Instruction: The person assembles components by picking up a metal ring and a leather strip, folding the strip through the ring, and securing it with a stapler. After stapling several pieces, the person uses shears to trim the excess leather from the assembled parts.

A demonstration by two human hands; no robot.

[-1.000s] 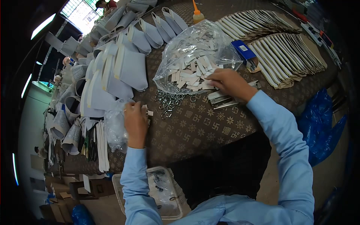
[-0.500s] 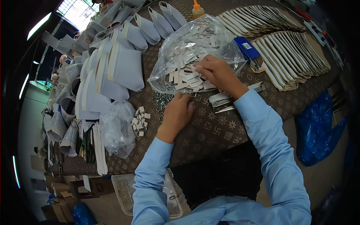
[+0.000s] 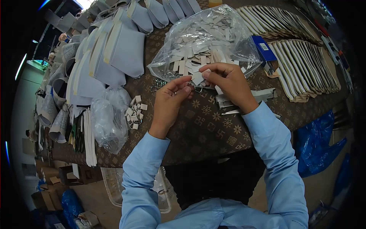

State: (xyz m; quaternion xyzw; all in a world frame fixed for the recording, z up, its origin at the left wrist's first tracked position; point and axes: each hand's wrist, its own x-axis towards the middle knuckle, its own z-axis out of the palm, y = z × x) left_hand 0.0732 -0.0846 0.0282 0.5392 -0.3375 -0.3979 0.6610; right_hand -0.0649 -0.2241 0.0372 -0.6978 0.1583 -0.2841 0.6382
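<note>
My left hand [image 3: 170, 103] is closed in a pinch, a small metal ring [image 3: 189, 83] at its fingertips. Facing it, my right hand [image 3: 231, 82] pinches a small pale strip [image 3: 198, 78] between thumb and forefinger, close to the ring. Both hands are raised at the near edge of a clear plastic bag [image 3: 244, 57] full of similar pale strips [image 3: 187, 65]. More metal rings [image 3: 157, 84] lie by the bag's left corner, partly behind my left hand. A pile of strips fitted with rings [image 3: 135, 111] sits to the left. A metal stapler-like tool [image 3: 263, 94] lies beside my right wrist.
Grey-white pouches [image 3: 126, 49] stand in rows at the left, with a crumpled plastic bag [image 3: 110, 122] before them. A blue box [image 3: 264, 49] and stacked folded pieces [image 3: 305, 70] lie at the right. A blue plastic bag [image 3: 318, 141] hangs off the table's right side.
My right hand has come away from the strip pile toward my left hand. The left hand has lifted from the loose rings with a ring at its fingertips. The view has shifted slightly.
</note>
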